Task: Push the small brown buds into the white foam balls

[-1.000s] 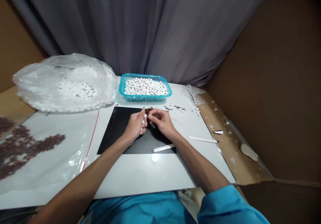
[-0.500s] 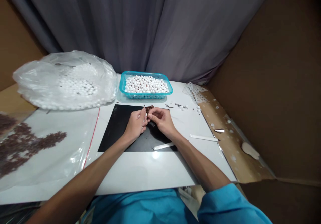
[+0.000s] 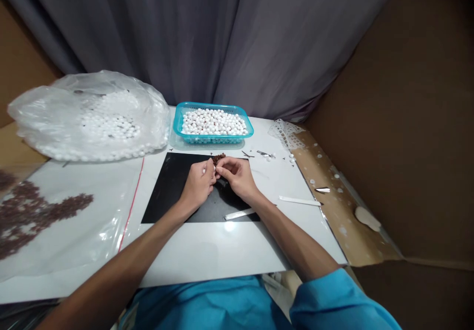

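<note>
Near the front edge of the black mat, a white stick lies partly under my right arm. Above this mat, my left hand holds a white bead. My right hand meets it there; whether it also grips, I cannot tell. Just beyond are brown bits, then a blue basket of beads.
</note>
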`<state>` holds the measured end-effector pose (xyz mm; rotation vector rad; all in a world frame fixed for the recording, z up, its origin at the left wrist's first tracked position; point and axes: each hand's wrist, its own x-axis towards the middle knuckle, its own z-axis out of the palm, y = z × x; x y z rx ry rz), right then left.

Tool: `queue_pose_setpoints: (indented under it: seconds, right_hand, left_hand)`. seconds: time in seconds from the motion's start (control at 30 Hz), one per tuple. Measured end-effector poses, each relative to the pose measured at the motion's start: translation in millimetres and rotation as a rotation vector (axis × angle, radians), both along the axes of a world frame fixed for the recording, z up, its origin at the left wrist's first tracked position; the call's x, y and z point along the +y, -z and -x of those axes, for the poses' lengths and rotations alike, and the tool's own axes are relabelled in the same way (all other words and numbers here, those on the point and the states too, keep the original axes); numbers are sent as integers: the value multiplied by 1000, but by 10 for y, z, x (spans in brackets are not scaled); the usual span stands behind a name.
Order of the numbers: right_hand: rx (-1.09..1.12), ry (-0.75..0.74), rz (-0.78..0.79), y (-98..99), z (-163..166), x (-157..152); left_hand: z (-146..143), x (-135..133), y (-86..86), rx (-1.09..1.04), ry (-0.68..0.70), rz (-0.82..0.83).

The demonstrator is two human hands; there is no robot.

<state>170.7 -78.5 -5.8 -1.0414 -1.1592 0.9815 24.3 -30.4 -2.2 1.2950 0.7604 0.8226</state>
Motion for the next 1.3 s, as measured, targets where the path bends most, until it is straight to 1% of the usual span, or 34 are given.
queue_pose_setpoints:
  seconds: [0.27, 0.5, 0.63, 0.73, 0.93, 1.03, 1.1, 1.2, 1.23, 1.3]
  right_hand:
    - [6, -1, -2, -64, 5, -28]
    - [-62, 18, -6, -64, -26, -36]
    - [-137, 38, -14, -82, -45, -46]
    - [-188, 34, -2, -111, -59, -52]
    - [-175, -39, -5, -237, -103, -85]
    - [-199, -19, -52, -336, -227, -43]
    - [-239, 69, -95, -399, -389, 77]
    - [-329, 288, -130, -483, -718, 400]
    - [-380, 376, -115, -507, -831, 523]
    - [-553, 543, -63, -543, -1025, 741]
  left_hand:
    - [35, -22, -4, 64, 10, -105]
    - [61, -64, -68, 166, -17, -262]
    - [84, -83, -112, 198, -27, -280]
    - [79, -78, -107, 150, -5, -208]
    - [-10, -39, -124, -74, 35, 150]
    - [-12, -17, -168, -158, 25, 256]
    - [14, 1, -187, -142, 27, 323]
    - [65, 42, -184, -133, 42, 440]
    - [81, 61, -176, -158, 54, 482]
    - [108, 105, -157, -240, 101, 569]
